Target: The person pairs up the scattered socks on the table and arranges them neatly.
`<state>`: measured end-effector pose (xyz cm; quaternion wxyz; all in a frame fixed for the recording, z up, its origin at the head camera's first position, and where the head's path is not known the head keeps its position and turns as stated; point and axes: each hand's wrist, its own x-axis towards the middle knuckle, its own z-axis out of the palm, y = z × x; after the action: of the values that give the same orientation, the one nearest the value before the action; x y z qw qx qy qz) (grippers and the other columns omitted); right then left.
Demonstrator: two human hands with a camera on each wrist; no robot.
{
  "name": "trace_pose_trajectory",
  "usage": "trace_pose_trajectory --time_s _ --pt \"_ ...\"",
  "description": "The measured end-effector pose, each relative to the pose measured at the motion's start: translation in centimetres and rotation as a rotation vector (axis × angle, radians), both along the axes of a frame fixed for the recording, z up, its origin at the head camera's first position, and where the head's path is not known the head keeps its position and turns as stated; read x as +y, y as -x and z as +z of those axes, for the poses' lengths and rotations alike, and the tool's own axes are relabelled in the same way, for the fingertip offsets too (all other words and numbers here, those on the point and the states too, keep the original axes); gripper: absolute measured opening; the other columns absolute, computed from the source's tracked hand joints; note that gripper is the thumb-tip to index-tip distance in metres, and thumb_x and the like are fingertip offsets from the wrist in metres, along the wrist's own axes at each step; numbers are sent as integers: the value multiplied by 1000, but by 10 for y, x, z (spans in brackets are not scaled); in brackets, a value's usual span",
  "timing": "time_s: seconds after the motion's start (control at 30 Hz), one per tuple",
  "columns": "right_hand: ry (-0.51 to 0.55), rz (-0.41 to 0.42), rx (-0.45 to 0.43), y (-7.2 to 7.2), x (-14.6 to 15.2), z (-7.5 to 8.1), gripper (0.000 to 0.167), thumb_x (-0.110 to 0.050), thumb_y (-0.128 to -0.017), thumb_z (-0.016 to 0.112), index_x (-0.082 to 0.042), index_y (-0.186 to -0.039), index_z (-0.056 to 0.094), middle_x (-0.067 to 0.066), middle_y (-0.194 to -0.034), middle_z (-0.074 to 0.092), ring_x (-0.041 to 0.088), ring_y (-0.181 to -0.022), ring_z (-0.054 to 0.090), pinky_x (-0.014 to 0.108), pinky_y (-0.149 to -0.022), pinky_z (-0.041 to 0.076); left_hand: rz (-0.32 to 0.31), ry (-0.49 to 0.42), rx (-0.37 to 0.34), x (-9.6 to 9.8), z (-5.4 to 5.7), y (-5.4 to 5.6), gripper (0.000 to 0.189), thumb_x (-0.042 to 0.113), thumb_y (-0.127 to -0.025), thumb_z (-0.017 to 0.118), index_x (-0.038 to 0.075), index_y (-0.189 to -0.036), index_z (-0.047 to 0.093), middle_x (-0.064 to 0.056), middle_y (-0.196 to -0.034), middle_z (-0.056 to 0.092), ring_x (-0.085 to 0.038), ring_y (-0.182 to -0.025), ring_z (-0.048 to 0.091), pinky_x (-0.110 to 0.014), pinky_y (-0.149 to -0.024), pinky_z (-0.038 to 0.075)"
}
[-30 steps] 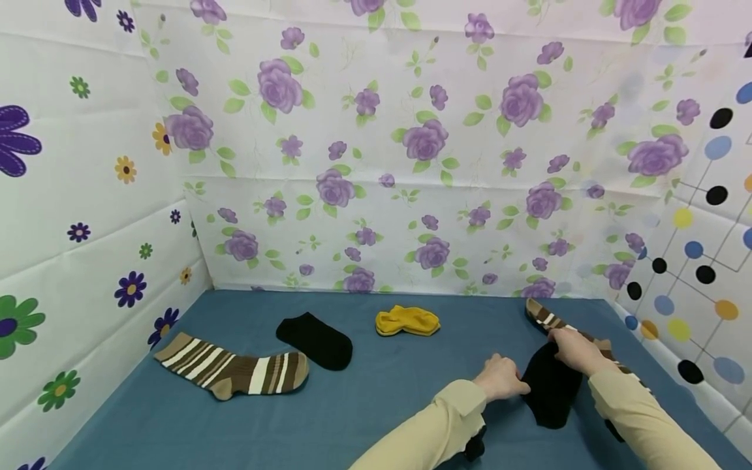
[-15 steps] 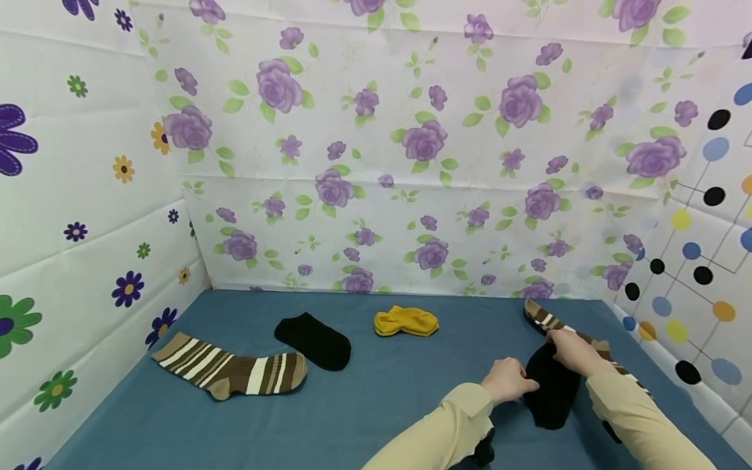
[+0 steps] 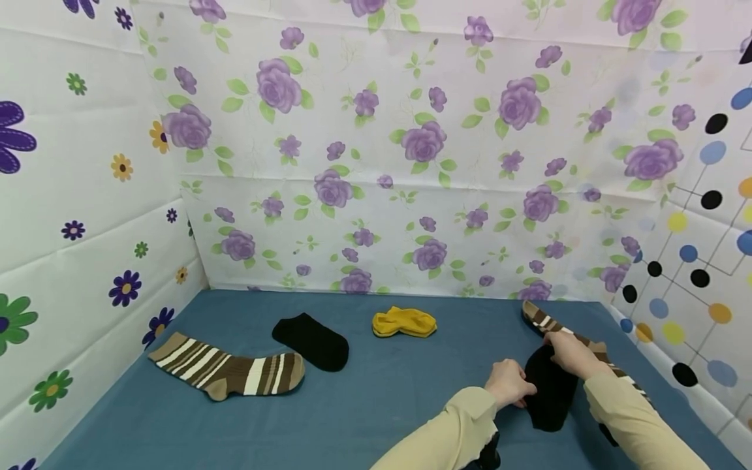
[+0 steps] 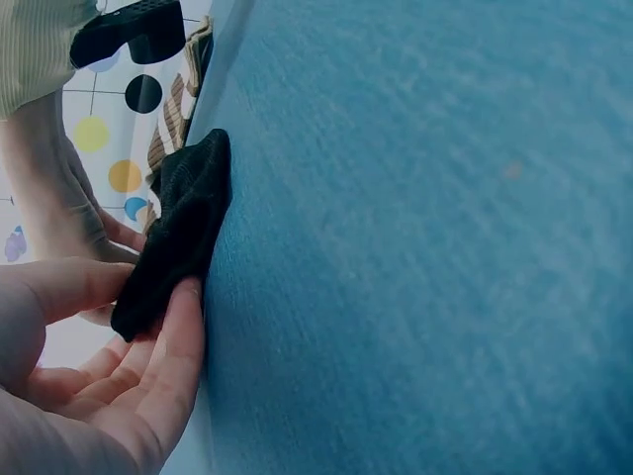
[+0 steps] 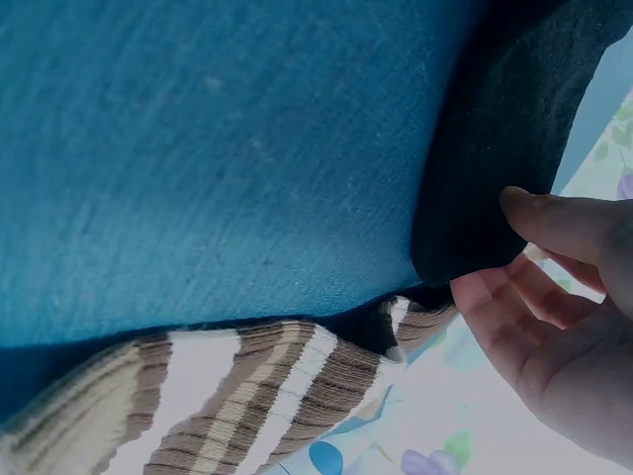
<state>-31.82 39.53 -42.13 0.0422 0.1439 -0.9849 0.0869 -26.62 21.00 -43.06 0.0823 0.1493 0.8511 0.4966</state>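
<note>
A black sock (image 3: 551, 391) lies at the right of the blue cloth, between my two hands. My left hand (image 3: 510, 384) pinches its left edge; in the left wrist view the thumb is on one side of the black sock (image 4: 183, 218) and the fingers on the other. My right hand (image 3: 570, 354) pinches the far right edge, and the right wrist view has thumb and fingers on either side of the black sock (image 5: 495, 148). Just beyond the right hand, a brown and white striped sock (image 3: 548, 321) runs partly hidden under that hand and sleeve.
On the left lie another striped sock (image 3: 235, 372) and a black sock (image 3: 311, 341). A yellow pair of socks (image 3: 404, 322) sits at the back middle of the blue cloth (image 3: 352, 424). Patterned sheets (image 3: 352, 143) stand as walls behind and on both sides.
My left hand has shifted slightly right and down along the black sock's edge. The right hand keeps its grip, and the sock lies nearly as before.
</note>
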Motion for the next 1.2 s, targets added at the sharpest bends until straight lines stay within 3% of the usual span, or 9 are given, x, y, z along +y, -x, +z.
trace_pose_trajectory --time_s 0.17,0.4,0.5,0.77,1.2 --pt "0 -10 9 -1 -1 0 17 14 -72 64 8 -87 58 15 -79 56 33 -73 56 42 -63 46 11 19 2 1 -1 0 51 -4 -74 68 12 -50 27 -8 -42 45 -13 -37 51 -23 -38 42" --pt "68 -111 -18 -3 0 -3 15 12 -74 63 8 -87 58 15 -80 57 31 -73 56 43 -61 46 32 43 -8 2 -2 1 19 -5 -73 70 7 -73 55 -3 -68 49 -13 -44 54 -22 -42 44" --pt "90 -132 -17 -6 1 -4 13 10 -75 63 8 -88 58 15 -80 57 31 -72 56 43 -60 45 36 43 -7 1 -2 2 18 -5 -72 70 7 -76 57 -2 -68 50 -13 -45 55 -22 -43 44" --pt "92 -107 42 -9 2 -3 11 11 -75 63 6 -85 59 14 -79 58 33 -72 57 43 -59 46 13 -37 -35 -4 7 3 18 -7 -71 70 5 -75 58 -3 -69 50 -16 -47 58 -23 -44 47" --pt "87 -62 50 -5 -5 6 15 12 -75 63 8 -89 59 17 -82 57 34 -73 57 42 -59 46 -26 -153 -92 -23 15 11 15 -11 -71 68 1 -77 60 -3 -69 51 -23 -53 62 -26 -48 49"
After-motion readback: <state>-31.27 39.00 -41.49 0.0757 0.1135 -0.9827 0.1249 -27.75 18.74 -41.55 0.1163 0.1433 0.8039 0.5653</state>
